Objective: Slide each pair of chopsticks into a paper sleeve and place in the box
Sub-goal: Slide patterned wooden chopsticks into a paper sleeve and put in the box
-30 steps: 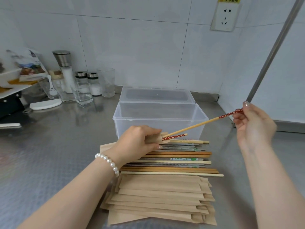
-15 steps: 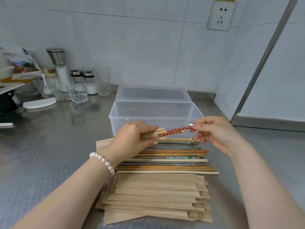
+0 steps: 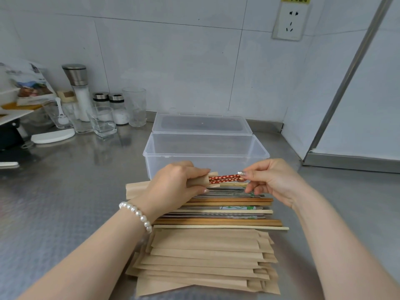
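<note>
Just in front of the clear box (image 3: 205,152), the left hand (image 3: 175,185) grasps a paper sleeve (image 3: 138,190) near its open end, fingers curled round it. Two red-patterned chopsticks (image 3: 224,179) stick out of that opening, side by side, most of their length hidden inside. At their exposed ends the right hand (image 3: 275,180) pinches them. Below the hands, loose chopsticks (image 3: 227,210) lie in a row on the steel surface (image 3: 65,202), and nearer still sits a stack of sleeves (image 3: 205,258). The box stands open, lid (image 3: 202,124) folded back.
</note>
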`<act>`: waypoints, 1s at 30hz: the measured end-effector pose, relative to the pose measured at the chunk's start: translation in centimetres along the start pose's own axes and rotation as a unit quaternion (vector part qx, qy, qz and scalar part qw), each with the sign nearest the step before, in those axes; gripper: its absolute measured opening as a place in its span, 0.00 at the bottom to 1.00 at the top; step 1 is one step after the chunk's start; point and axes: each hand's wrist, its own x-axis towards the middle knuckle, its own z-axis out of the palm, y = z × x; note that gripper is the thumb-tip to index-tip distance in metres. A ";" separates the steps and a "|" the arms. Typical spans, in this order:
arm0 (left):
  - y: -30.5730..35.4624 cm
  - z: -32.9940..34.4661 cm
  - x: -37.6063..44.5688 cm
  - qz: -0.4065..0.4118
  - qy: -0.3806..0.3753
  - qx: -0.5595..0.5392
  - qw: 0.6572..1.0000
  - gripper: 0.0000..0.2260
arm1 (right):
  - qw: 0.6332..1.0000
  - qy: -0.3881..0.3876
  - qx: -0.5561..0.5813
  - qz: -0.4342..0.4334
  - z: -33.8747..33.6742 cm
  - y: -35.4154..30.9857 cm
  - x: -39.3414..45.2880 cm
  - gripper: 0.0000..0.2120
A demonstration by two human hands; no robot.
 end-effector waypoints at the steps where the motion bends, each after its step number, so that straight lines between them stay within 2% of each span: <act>1: 0.0 0.0 0.0 0.001 -0.001 0.006 1.000 0.19 | 1.000 -0.001 0.002 0.003 0.2 0.0 0.0 0.02; 9: 0.0 0.0 -0.2 0.030 0.028 0.054 0.998 0.17 | 1.000 0.003 0.012 0.020 1.5 0.2 -0.1 0.02; 13: 0.1 -0.2 0.0 0.038 0.052 0.071 0.995 0.23 | 0.998 0.037 0.047 -0.020 1.7 -0.2 -0.2 0.03; 16: 0.2 -1.0 0.3 0.059 0.159 0.120 0.978 0.27 | 0.989 0.086 0.106 -0.062 0.7 -1.1 -0.6 0.03; 18: 0.4 -1.9 0.4 0.063 0.258 0.124 0.956 0.24 | 0.977 0.131 0.144 -0.086 -0.5 -1.6 -0.8 0.03; 20: 0.2 -2.5 0.4 0.045 0.314 0.122 0.941 0.22 | 0.962 0.189 0.170 -0.099 -1.8 -1.7 -0.8 0.02; 22: -0.4 -2.7 0.4 -0.016 0.308 0.133 0.942 0.23 | 0.944 0.243 0.198 -0.105 -2.9 -1.5 -0.4 0.03; 25: -1.5 -2.4 0.4 -0.109 0.251 0.144 0.951 0.28 | 0.921 0.318 0.197 -0.107 -3.6 -1.4 0.3 0.11; 27: -2.2 -2.0 0.6 -0.137 0.204 0.151 0.958 0.32 | 0.917 0.344 0.164 -0.115 -3.4 -1.8 0.7 0.12; 30: -2.8 -1.3 0.6 -0.143 0.153 0.160 0.965 0.36 | 0.921 0.359 0.074 -0.128 -2.1 -3.0 1.3 0.07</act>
